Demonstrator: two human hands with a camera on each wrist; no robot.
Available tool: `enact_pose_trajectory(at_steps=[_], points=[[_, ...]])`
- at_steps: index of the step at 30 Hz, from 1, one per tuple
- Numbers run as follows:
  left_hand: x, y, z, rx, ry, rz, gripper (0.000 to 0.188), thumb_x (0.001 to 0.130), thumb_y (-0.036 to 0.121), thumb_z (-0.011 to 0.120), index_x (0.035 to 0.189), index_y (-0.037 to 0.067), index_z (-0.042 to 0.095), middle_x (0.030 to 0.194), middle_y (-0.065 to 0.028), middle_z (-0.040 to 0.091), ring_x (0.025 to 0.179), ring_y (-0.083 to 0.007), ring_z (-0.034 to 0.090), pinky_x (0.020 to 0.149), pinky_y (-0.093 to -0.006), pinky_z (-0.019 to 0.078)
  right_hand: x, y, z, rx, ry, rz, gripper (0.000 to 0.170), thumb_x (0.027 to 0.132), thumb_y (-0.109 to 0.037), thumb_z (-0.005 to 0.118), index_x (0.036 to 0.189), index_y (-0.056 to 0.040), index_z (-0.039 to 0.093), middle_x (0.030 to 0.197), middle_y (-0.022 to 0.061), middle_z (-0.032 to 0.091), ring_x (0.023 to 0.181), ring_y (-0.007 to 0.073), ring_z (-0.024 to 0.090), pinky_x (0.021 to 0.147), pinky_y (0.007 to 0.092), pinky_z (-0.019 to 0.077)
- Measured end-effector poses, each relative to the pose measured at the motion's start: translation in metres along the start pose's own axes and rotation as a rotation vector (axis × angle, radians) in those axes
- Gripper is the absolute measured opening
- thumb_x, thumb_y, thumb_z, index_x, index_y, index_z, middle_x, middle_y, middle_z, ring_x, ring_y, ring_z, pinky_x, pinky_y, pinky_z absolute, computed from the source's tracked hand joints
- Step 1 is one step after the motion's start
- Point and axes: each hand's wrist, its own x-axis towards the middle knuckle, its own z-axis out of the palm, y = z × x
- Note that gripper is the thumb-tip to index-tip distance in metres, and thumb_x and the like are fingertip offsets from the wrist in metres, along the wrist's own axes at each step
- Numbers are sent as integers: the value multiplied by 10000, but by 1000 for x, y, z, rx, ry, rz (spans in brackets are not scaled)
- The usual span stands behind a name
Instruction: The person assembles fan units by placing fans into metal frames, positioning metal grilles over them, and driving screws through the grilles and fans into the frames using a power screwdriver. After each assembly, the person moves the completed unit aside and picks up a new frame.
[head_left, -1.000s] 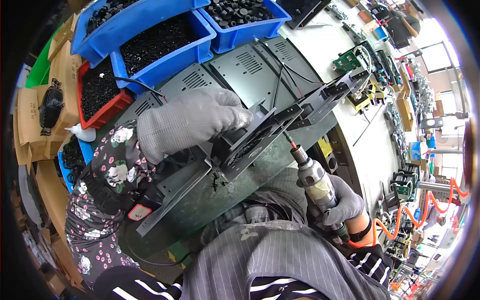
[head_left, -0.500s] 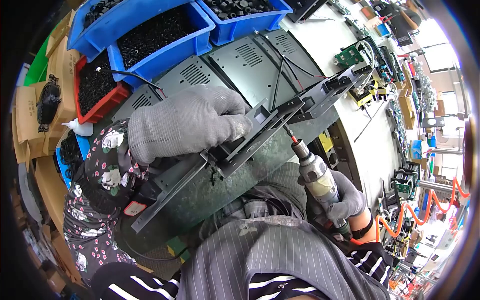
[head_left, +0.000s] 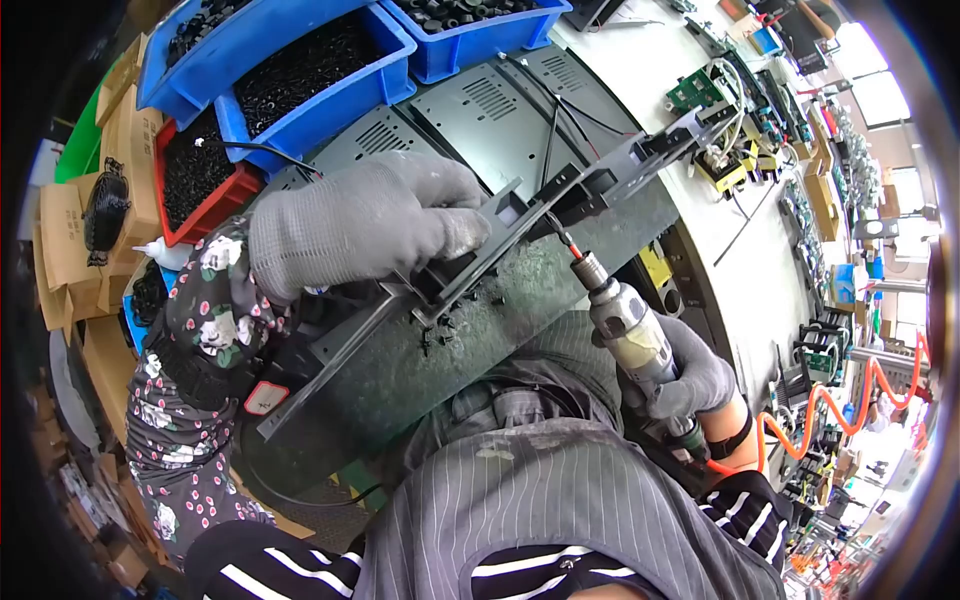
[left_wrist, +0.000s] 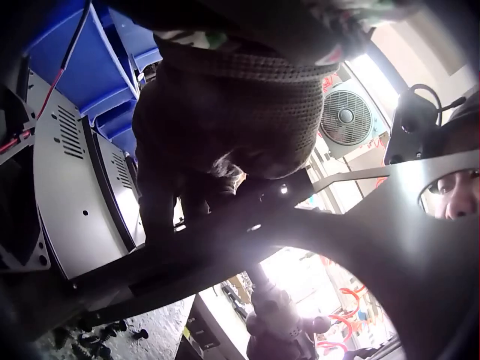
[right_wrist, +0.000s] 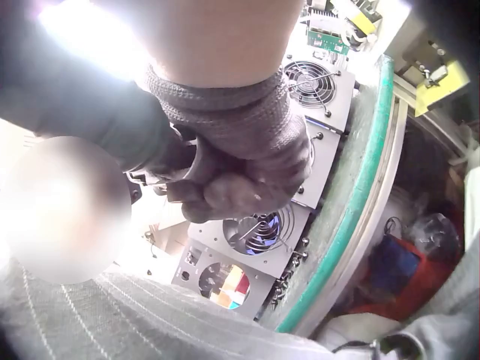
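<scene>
One panel (head_left: 490, 259), standing on the bench (head_left: 545, 290) in front of the body, judged part-way through fastening. Counted as done: panel propped in place, driver (head_left: 625, 325) in the right hand (head_left: 690, 378) with bit near the panel. Counted as left, by the look of it: at least some screwing, with several loose screws (head_left: 437, 335) lying on the bench just below the panel. Number driven home: impossible to tell, with the panel nearly edge-on in the head view and dark in the left wrist view. Long axis of panel: slanting from lower left to upper right in the head view. Long axis of driver: crosswise to that, bit pointing up and leftward at the panel. Left hand (head_left: 365, 220): fingers bent onto the panel, gripping. Right hand: wrapped round the driver body.
</scene>
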Motion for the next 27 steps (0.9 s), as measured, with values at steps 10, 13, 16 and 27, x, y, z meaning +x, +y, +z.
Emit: enact_pose_trajectory(at_steps=[10,13,16,27], points=[[-159,31,-6,249,854,318,417,988,222,424,1317,-29,478,1153,-167,597,1012,-204,588,865,-320,456,3,44,-5,78,-13,-57,805,595,-326,864,1221,27,501,882,-3,551,750,78,514,663,211,436],[-188,23,24,412,470,460,348,796,221,620,1043,-23,610,867,-104,619,760,-222,589,739,-345,449,13,73,-12,48,-2,-38,730,644,-272,826,1232,18,505,889,0,558,778,90,519,697,229,448],[-140,12,102,567,544,200,360,647,98,774,994,48,696,688,-74,604,588,-243,580,549,-340,449,22,97,-15,46,43,-89,720,675,-292,800,1252,20,504,962,16,565,883,114,518,801,257,439],[-48,-60,163,577,1057,-12,161,830,222,687,982,176,717,740,-82,668,635,-250,644,577,-357,503,30,106,-17,80,-15,-187,728,691,-344,760,1255,36,498,1013,47,554,935,138,507,855,264,408]])
